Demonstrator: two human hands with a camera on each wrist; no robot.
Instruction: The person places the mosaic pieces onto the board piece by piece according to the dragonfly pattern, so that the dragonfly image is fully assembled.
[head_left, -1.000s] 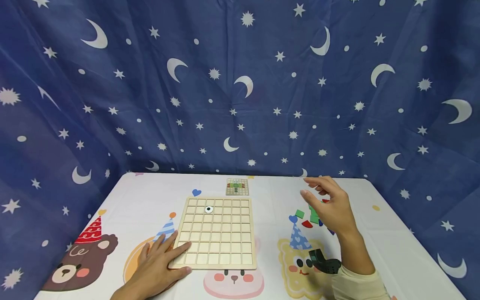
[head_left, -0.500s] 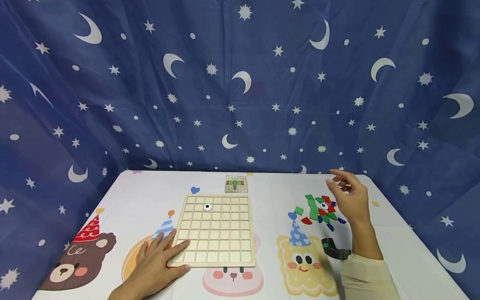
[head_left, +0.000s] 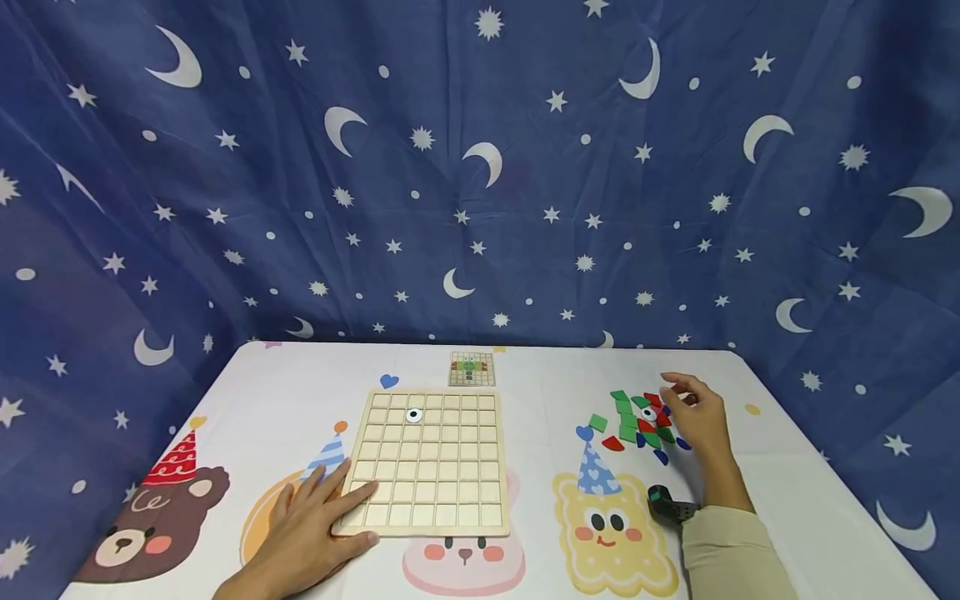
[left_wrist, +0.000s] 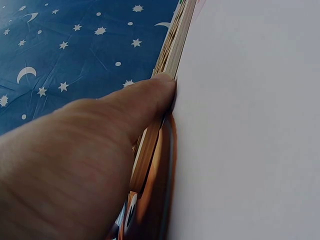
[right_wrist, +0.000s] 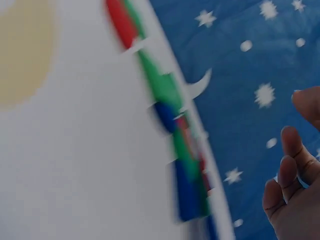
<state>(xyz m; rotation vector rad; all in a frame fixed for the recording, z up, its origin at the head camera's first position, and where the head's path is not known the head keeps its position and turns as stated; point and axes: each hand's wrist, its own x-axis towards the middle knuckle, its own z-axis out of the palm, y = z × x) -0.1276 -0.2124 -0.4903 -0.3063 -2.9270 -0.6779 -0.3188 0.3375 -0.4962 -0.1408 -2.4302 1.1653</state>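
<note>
A pale wooden grid board [head_left: 448, 472] lies on the table, with a round white eye piece [head_left: 413, 415] in its upper part. My left hand [head_left: 300, 533] rests at the board's near left corner, fingers spread. In the left wrist view the thumb [left_wrist: 145, 97] touches the board's side edge. Over the right edge of a pile of coloured pieces [head_left: 628, 421] hovers my right hand [head_left: 697, 421], fingers loosely bent and nothing visible between them. The pile mixes green, red and blue pieces with another eye piece [head_left: 648, 413]; the hand hides part of it.
Behind the board lies a small pattern card [head_left: 472, 368] with a green and red figure on a grid. A green square [head_left: 597, 422] and a red piece [head_left: 612, 443] lie just left of the pile. A star-patterned blue curtain [head_left: 525, 233] hangs beyond the table.
My right hand has moved right and then down toward the pile's right side, uncovering most of the pieces. The left hand stays at the board. The head view has shifted slightly.
</note>
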